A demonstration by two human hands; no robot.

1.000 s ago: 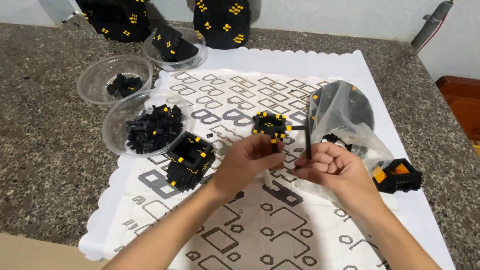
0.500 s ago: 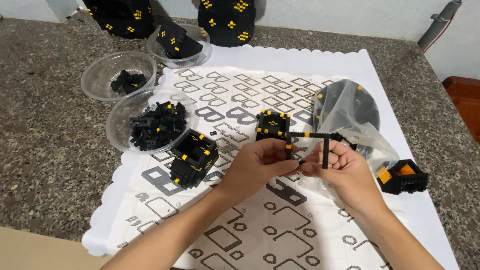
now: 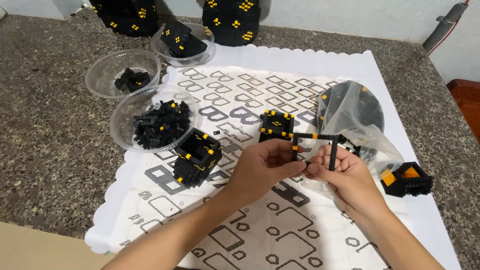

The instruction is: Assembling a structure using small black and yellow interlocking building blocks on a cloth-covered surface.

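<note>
Both my left hand (image 3: 267,162) and right hand (image 3: 342,172) pinch the thin black-and-yellow brick frame (image 3: 315,142); squeezing unevenly could snap its slender joints apart.

Matt black plastic brick frame (image 3: 314,142) with glossy yellow studs between my fingers, thin crinkled clear plastic bag (image 3: 350,112), transparent smooth plastic bowls (image 3: 120,75), printed paper mat (image 3: 280,85) with scalloped edge, rough speckled granite counter (image 3: 45,155)
</note>
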